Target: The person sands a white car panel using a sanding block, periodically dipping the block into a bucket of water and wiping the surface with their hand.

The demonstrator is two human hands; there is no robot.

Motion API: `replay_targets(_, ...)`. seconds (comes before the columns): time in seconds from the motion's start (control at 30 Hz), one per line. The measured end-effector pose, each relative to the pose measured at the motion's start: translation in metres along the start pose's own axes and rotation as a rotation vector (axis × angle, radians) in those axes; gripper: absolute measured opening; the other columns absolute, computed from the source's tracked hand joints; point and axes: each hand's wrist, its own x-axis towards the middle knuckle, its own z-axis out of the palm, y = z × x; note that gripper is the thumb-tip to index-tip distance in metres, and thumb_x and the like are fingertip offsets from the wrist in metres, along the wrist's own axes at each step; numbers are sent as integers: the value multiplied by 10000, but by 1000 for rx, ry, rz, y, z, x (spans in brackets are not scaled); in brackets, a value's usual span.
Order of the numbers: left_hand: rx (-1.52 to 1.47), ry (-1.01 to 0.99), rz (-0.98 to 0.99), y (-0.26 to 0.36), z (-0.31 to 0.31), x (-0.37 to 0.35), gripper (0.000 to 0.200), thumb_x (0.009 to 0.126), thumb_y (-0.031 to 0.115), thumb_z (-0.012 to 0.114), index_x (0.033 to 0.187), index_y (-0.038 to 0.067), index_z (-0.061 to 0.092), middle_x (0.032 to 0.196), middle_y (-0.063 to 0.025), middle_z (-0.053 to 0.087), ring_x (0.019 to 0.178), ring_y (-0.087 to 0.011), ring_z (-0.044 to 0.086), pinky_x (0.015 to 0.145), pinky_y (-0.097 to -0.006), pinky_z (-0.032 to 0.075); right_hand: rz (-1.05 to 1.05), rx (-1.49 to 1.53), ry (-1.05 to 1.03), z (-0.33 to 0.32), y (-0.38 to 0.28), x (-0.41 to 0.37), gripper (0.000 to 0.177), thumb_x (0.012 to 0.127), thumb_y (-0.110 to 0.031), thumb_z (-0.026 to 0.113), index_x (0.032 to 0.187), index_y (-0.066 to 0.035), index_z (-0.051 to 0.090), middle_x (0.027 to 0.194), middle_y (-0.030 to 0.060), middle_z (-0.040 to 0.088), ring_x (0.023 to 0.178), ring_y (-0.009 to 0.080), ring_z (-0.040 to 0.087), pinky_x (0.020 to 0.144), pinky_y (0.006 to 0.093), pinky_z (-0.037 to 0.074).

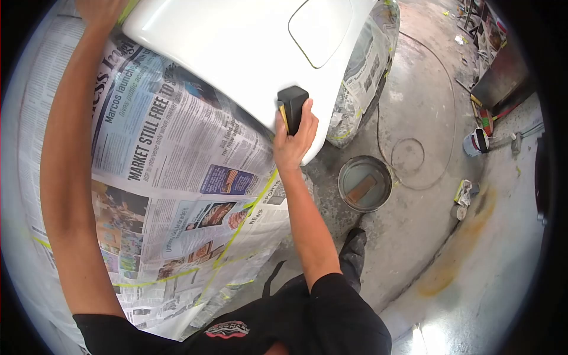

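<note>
My right hand [294, 140] is wrapped round a black sanding block [292, 94] with a yellowish strip along its side. The block rests on a glossy white car body panel [231, 41], close to its lower right end. A rounded fuel flap outline [320, 32] shows in the panel above the block. At the top left edge of the view, my left hand [102, 10] is by the panel's far corner, near a strip of yellow-green tape. Its fingers are cut off by the frame, so their position is hidden.
Taped newspaper [171, 171] covers the car below the panel; more newspaper wraps the wheel [361, 77]. A round basin [365, 183] on the concrete floor holds water and a brown block. A hose [408, 155] lies coiled behind it. A bucket [475, 142] stands at the right.
</note>
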Motion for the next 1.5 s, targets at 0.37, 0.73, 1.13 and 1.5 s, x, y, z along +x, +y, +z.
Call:
replay_targets(0.37,74,262,249,-24,33,10,586,1028,519,590,1126,-56,651,980,-185,668,864,-344,657,717,-483,529,87,40,-43,-10,10,-12,755,908,-158,765,1559,21,427,1111,255,595,1019,426,595,904,521,474)
replay_targets(0.73,45,291,306,-21,25,6,510,1038,452,621,1114,-51,655,959,-191,666,840,-353,658,679,-478,532,69,-68,51,6,43,42,710,917,-203,766,1516,31,465,1159,265,597,1031,431,601,892,484,494)
replay_targets(1.13,-55,58,-38,10,0,-6,601,1014,500,600,1354,9,661,1343,-226,661,1280,-410,580,1113,-464,421,-102,-88,1,0,20,36,732,893,-132,802,1508,55,453,1069,227,627,950,402,595,819,486,481)
replay_targets(1.5,43,25,-4,-13,9,0,666,1011,565,576,1378,15,651,1381,-242,642,1297,-411,577,1124,-466,420,-171,100,-104,7,-54,70,734,832,-168,864,1468,4,540,1142,230,665,989,362,648,860,446,536)
